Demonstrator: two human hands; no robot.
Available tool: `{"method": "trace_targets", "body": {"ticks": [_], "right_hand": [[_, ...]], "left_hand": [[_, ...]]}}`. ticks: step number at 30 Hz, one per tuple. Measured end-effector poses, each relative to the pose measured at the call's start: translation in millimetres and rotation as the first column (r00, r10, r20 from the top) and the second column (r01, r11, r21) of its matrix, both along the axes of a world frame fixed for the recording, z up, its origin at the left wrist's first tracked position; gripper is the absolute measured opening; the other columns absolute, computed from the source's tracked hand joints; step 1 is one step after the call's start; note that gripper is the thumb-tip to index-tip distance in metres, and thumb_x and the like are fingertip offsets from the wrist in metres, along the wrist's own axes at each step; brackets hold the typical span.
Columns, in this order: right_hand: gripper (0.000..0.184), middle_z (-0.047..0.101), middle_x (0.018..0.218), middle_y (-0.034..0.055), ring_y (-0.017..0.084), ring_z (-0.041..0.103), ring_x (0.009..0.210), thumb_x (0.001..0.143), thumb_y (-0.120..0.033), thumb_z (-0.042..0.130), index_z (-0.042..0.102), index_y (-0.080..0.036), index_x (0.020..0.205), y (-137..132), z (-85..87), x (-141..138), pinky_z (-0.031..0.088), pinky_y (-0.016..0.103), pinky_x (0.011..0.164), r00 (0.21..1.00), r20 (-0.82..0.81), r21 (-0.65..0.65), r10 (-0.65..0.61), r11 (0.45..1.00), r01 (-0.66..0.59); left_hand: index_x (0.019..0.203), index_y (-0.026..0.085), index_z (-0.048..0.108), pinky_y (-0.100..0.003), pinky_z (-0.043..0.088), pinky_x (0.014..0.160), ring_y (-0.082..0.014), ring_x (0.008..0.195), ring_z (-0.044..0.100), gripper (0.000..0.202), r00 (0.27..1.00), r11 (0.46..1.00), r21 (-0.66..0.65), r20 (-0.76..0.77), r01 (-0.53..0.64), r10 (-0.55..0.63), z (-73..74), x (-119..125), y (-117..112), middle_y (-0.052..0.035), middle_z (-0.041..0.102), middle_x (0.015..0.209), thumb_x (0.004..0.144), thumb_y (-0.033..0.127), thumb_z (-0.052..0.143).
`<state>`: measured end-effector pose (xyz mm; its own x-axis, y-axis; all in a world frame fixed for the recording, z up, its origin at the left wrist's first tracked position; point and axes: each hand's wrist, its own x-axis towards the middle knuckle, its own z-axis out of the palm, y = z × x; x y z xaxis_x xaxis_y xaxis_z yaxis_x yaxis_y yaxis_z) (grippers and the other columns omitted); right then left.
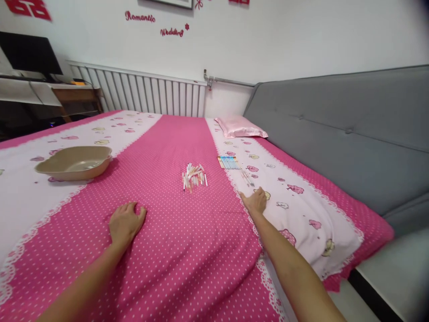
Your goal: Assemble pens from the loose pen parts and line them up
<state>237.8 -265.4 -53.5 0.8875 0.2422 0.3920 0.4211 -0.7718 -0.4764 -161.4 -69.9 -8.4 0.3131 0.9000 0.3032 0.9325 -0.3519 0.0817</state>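
My left hand (pixel 124 222) rests knuckles-up on the pink dotted bedsheet (pixel 174 250), its fingers curled under and nothing visible in them. My right hand (pixel 255 200) lies palm down on the sheet at the edge of the white band, fingers closed around a couple of thin pens (pixel 247 178) that stick out ahead of it. A loose pile of pens (pixel 193 175) sits on the pink strip between and beyond the hands. A neat row of coloured pens (pixel 229 162) lies just past the right hand.
A beige plastic basin (pixel 74 163) stands on the white band at the left. A pink pillow (pixel 239 127) lies at the far end by the grey padded headboard (pixel 342 134). A radiator (pixel 140 91) and a desk (pixel 50 91) line the back wall.
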Motion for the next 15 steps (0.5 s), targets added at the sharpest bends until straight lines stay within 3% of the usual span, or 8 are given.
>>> {"method": "trace_targets", "body": {"ticks": [15], "right_hand": [[0.092, 0.049, 0.121, 0.026, 0.037, 0.045, 0.112, 0.064, -0.058, 0.065, 0.034, -0.001, 0.129, 1.3, -0.1, 2.5, 0.03, 0.041, 0.096, 1.0, 0.007, -0.006, -0.009, 1.0, 0.009]], "left_hand": [[0.115, 0.009, 0.06, -0.039, 0.042, 0.09, -0.0304, 0.105, 0.055, 0.061, 1.0, 1.0, 0.001, 0.007, 0.001, -0.001, 2.4, 2.6, -1.0, -0.0158, 0.064, 0.11, 0.083, 0.05, 0.028]]}}
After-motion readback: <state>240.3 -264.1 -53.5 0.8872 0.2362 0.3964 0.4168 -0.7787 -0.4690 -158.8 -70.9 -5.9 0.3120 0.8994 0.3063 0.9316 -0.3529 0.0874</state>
